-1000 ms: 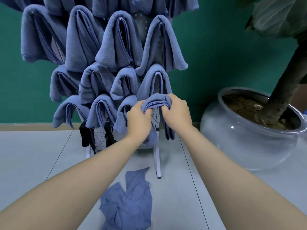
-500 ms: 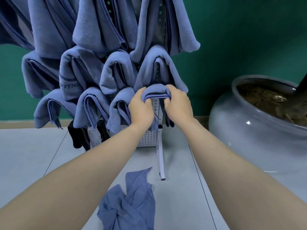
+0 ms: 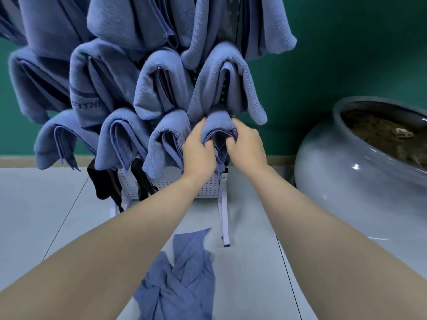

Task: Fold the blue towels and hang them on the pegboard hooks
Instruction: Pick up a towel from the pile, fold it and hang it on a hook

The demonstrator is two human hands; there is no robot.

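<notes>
Head view: your left hand (image 3: pixel 199 153) and right hand (image 3: pixel 246 146) both pinch the folded blue towel (image 3: pixel 218 125) at twelve o'clock, now seated higher against the pegboard (image 3: pixel 184 185), apparently over its hook. One crumpled towel (image 3: pixel 180 280) waits at six o'clock.

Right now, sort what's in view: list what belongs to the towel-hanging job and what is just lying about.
Job:
- folded towel, gripped by left hand and right hand
- pegboard
- hung towels
- crumpled towel on the floor, not yet folded

Lying about:
- large grey plant pot
- black items hanging low on the rack
</notes>
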